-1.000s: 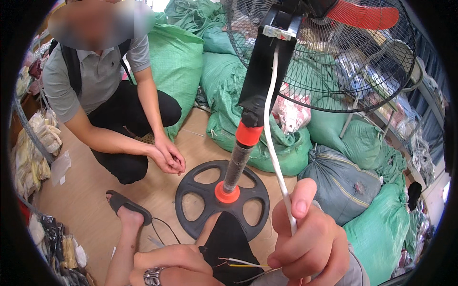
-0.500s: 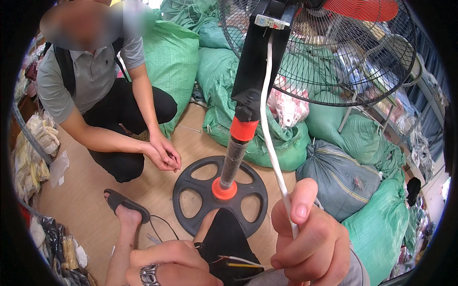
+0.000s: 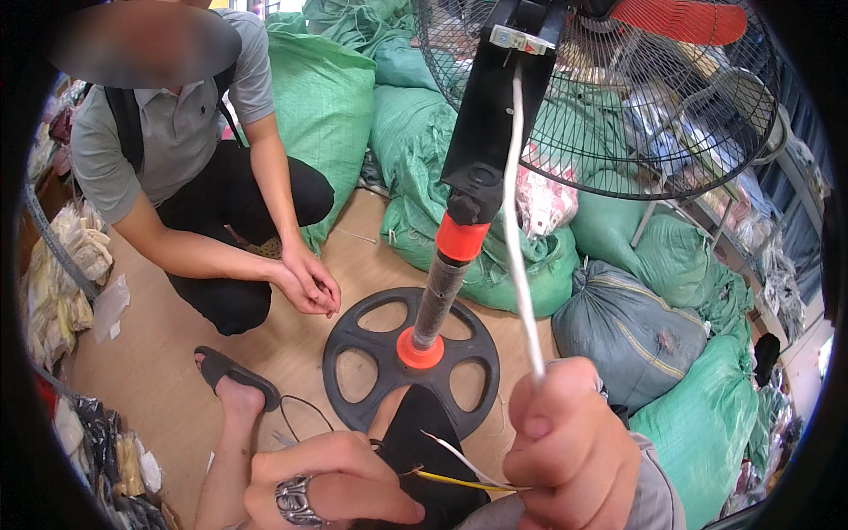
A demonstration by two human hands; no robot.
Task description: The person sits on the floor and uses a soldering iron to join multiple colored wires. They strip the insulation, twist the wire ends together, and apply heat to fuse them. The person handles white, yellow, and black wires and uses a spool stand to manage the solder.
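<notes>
My right hand [image 3: 570, 450] is closed around the white cable [image 3: 523, 283], which runs up to the black housing [image 3: 481, 132] of a standing fan. Short white and yellow wires [image 3: 459, 479] with thin ends stick out leftward from this hand. My left hand [image 3: 327, 481], with a silver ring, has its fingers curled low in the middle, near the wire ends and my black shorts; what it holds, if anything, is hidden. The fan's orange-banded pole [image 3: 435, 300] stands upright on a round black base [image 3: 340, 371]. Its wire cage [image 3: 645, 177] hangs at the upper right around an orange blade [image 3: 680, 22].
A person [image 3: 177, 159] in a grey polo squats at the left with hands clasped. Green sacks [image 3: 309, 115] and a grey sack [image 3: 627, 336] line the back and right. Bagged goods [image 3: 62, 274] pile at the left. A dark cord [image 3: 309, 415] lies on the floor [image 3: 141, 380].
My right hand has moved slightly down, its thumb now bent over the cable. The yellow and white wire ends show further out, and my left hand has shifted a little.
</notes>
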